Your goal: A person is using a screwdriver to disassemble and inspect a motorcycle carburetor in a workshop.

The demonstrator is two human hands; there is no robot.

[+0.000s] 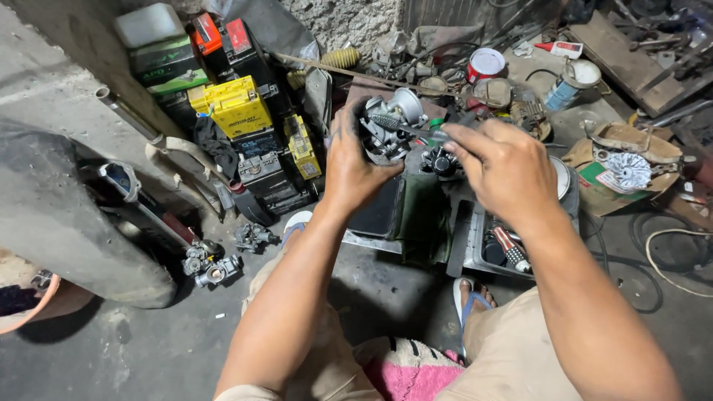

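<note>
Up in the air over the metal tray [475, 249], a small gray carburetor [390, 126], gripped tight by the left hand [355, 167] with fingers curled round its dark side. Poking at its front, a thin screwdriver [405, 128] pinched in the right hand [505, 167], fingers closed narrow on the handle. Best to keep the left hand very still, hold the tip straight in its slot, and turn slowly so nothing slips; a slip could scratch the soft metal or jab a finger. Just below, a black square pad [379, 212] and a dark green cloth [427, 215] lying over the tray's edge, good for catching any tiny dropped bit. Inside the tray, a red-handled tool [511, 249]. Farther left, a stack of yellow and black batteries [241, 108], and another carburetor [210, 266] on the floor. Farther right, a red tin [485, 64].
</note>
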